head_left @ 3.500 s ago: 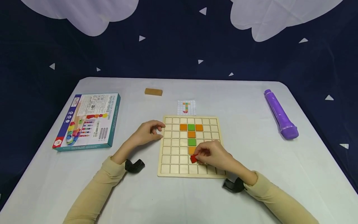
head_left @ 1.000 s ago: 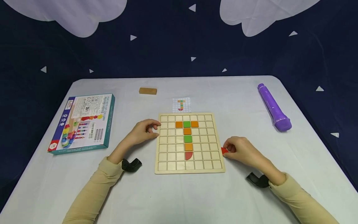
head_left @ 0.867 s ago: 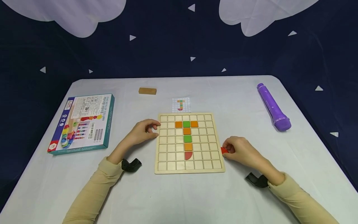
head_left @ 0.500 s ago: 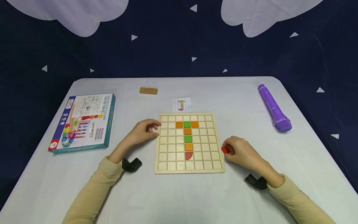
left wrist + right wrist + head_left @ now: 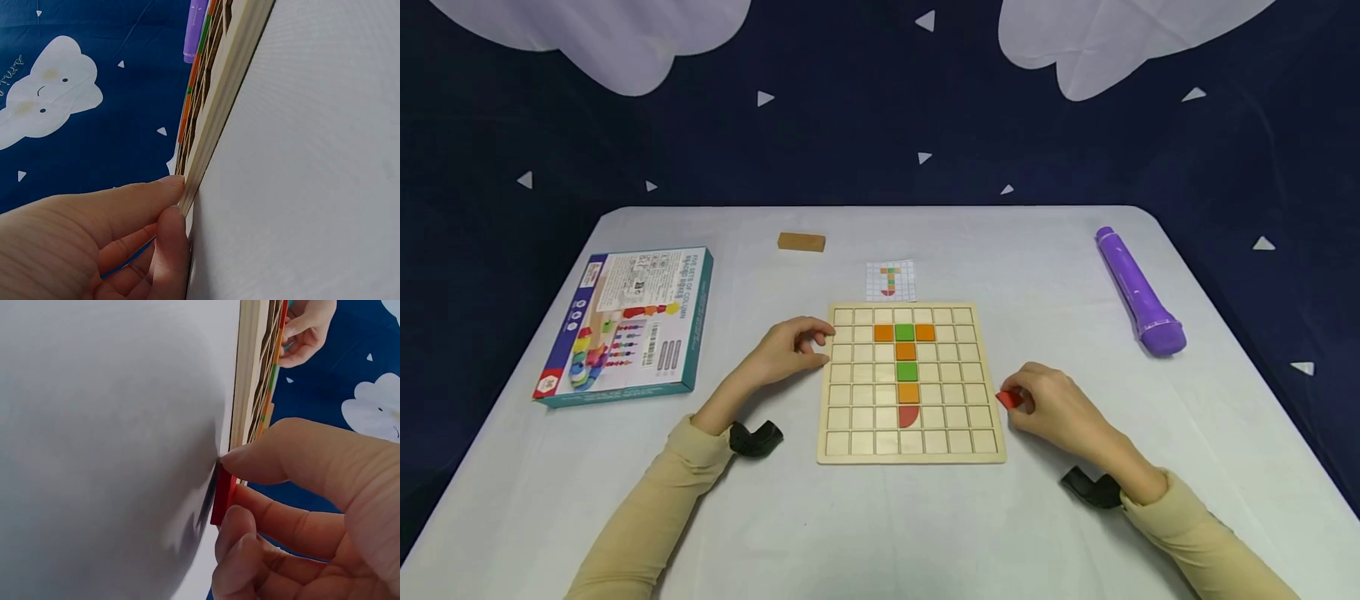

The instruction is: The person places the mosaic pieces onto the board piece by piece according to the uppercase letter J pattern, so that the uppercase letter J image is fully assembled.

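Observation:
A wooden grid board [image 5: 911,457] lies on the table between both hands. Orange and green square tiles, such as the green tile [image 5: 907,372], form a T shape in its cells, with a red quarter-round tile [image 5: 909,416] at the stem's bottom. My left hand [image 5: 782,354] touches the board's left edge with thumb and fingertips, also seen from the side in the left wrist view. Just off the board's right edge, my right hand [image 5: 1051,408] pinches another red tile [image 5: 225,494] between thumb and fingers, low over the tablecloth. Its full outline is partly hidden by the fingers.
Behind the board lies a small pattern card [image 5: 891,281] showing a similar coloured figure. A wooden block [image 5: 801,242] sits farther back. On the left is a boxed toy set [image 5: 625,325]; a purple microphone-shaped object [image 5: 1138,292] lies at the right.
Earlier, my right hand held a red tile over the board's lower middle. Now a red quarter-round tile lies there, and that hand is right of the board with another. My left hand stays put.

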### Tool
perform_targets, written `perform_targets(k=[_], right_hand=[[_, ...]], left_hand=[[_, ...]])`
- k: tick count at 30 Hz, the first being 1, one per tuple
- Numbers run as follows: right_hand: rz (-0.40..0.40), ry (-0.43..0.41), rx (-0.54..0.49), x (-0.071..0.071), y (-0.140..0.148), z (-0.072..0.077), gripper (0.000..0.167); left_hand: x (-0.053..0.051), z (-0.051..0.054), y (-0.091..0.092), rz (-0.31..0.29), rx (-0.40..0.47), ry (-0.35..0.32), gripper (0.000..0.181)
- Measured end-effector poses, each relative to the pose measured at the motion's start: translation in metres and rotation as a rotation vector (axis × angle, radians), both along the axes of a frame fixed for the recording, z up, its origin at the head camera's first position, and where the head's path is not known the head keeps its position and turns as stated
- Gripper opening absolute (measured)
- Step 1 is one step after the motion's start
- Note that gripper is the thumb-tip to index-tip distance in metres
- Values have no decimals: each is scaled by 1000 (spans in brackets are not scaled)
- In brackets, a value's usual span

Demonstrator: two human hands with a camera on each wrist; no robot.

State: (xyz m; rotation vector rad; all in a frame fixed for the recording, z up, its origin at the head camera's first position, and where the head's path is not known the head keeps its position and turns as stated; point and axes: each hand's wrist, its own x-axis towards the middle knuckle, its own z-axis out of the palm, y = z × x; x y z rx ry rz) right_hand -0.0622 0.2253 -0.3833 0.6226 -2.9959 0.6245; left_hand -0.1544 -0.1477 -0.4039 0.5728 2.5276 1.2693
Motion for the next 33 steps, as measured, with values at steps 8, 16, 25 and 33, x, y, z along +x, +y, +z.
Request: perform_targets(k=[8, 16, 25, 33], right_hand=[[18, 26, -13, -1, -1, 5, 15], [61, 46, -45, -6, -11, 14, 13], [139, -28, -95, -8, -29, 23, 16], [371, -65, -97, -12, -53, 24, 14]], left_hand=[[-1, -1, 0, -2, -5, 6, 39], [0, 0, 0, -5, -4, 4, 39], [1, 0, 0, -8, -8, 4, 39], [0, -2, 0, 1, -11, -9, 40]])
